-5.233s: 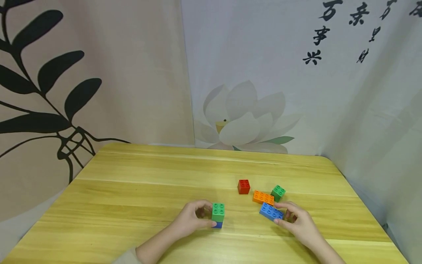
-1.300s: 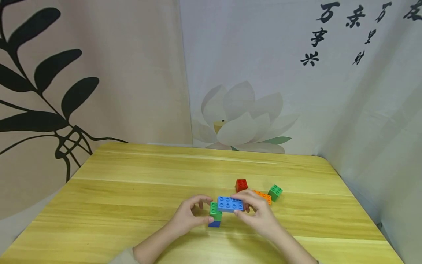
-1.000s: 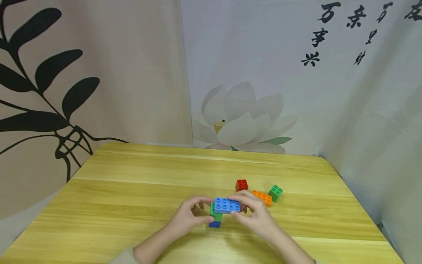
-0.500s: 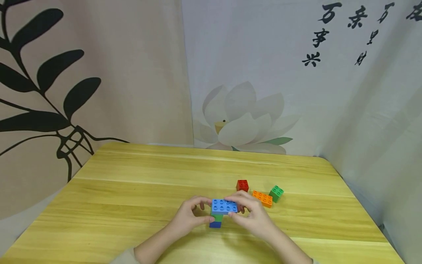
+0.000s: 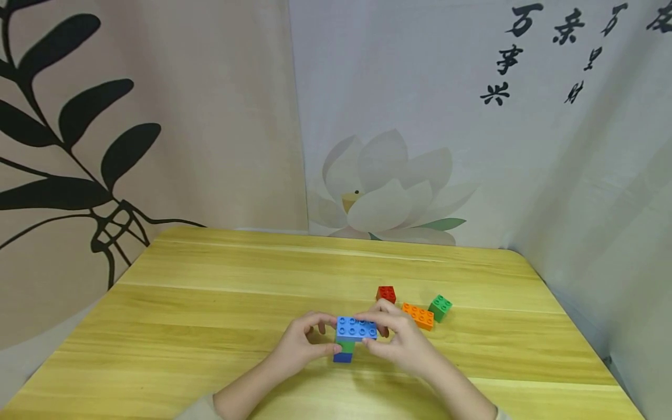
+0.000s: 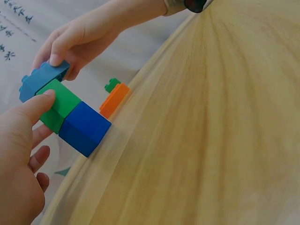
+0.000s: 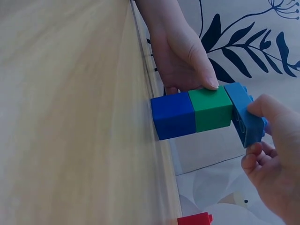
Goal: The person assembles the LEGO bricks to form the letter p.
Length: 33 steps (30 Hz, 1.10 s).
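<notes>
A dark blue block [image 7: 173, 115] stands on the table with a green block [image 7: 211, 108] stacked on it. My left hand [image 5: 304, 341] pinches the green block between thumb and fingers, steadying the stack. Across its top lies a long light blue block [image 5: 356, 329], its right half sticking out past the green one. My right hand [image 5: 399, 335] grips that overhanging end, thumb at the near side and fingers at the far side. In the left wrist view the light blue block [image 6: 44, 80] sits right at the green block's top.
On the wooden table [image 5: 236, 280], beyond my right hand, lie an orange block [image 5: 418, 316], a second green block [image 5: 440, 307] and a red block [image 5: 385, 294], partly behind my fingers. A printed cloth backdrop [image 5: 236, 116] rises behind the table's far edge.
My right hand has picked the light blue block off the table beside the orange one, carried it left and lowered it onto the green block. The left hand has kept hold of the stack.
</notes>
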Available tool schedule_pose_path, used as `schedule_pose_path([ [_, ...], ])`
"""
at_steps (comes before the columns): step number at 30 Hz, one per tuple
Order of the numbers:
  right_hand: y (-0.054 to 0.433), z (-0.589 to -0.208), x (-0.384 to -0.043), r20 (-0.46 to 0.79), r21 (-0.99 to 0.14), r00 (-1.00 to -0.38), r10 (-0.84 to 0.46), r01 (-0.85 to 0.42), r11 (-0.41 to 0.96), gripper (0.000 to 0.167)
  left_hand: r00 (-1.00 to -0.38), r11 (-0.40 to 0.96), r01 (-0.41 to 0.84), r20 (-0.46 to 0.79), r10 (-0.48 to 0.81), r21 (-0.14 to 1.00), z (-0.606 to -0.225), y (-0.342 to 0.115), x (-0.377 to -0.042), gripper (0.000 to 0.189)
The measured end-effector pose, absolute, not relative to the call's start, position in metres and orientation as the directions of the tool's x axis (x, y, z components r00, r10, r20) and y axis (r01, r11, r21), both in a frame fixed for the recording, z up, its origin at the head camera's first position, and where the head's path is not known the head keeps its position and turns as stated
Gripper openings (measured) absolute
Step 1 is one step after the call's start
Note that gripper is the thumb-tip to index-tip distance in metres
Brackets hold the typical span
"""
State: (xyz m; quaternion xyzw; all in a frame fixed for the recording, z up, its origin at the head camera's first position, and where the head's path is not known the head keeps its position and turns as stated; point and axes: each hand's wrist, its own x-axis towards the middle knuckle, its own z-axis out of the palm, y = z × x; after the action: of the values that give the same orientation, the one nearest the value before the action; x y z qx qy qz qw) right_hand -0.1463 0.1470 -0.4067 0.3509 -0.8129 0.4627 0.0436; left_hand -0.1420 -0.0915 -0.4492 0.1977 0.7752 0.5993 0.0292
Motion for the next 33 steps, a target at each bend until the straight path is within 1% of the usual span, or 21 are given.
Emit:
schedule_pose_path([
  [5, 0.146, -0.405, -0.148, 0.385, -0.706, -0.748, -0.541, -0.616, 0.349, 0.04, -0.92, 0.198, 0.27, 0.192, 0.342, 0.942, -0.449, -0.092, -0.142, 0.034],
  [12, 0.147, -0.403, -0.149, 0.387, -0.685, -0.729, -0.565, -0.637, 0.353, 0.037, -0.929, 0.192, 0.228, 0.154, 0.338, 0.954, -0.449, -0.092, -0.142, 0.036],
  [17, 0.146, -0.401, -0.15, 0.376, -0.685, -0.72, -0.583, -0.64, 0.349, 0.035, -0.93, 0.188, 0.216, 0.143, 0.339, 0.958, -0.432, -0.09, -0.135, 0.034],
  [21, 0.145, -0.395, -0.149, 0.339, -0.703, -0.732, -0.591, -0.614, 0.358, 0.035, -0.924, 0.163, 0.236, 0.17, 0.341, 0.958, -0.422, -0.09, -0.13, 0.033],
  [26, 0.144, -0.39, -0.149, 0.279, -0.725, -0.754, -0.595, -0.571, 0.384, 0.034, -0.928, 0.172, 0.23, 0.163, 0.335, 0.958, -0.437, -0.091, -0.137, 0.035],
  [29, 0.144, -0.392, -0.15, 0.28, -0.723, -0.75, -0.599, -0.575, 0.382, 0.035, -0.929, 0.187, 0.225, 0.153, 0.336, 0.956, -0.447, -0.092, -0.142, 0.036],
  [33, 0.145, -0.395, -0.151, 0.3, -0.719, -0.741, -0.6, -0.59, 0.368, 0.035, -0.929, 0.193, 0.223, 0.148, 0.339, 0.955, -0.448, -0.093, -0.142, 0.036],
])
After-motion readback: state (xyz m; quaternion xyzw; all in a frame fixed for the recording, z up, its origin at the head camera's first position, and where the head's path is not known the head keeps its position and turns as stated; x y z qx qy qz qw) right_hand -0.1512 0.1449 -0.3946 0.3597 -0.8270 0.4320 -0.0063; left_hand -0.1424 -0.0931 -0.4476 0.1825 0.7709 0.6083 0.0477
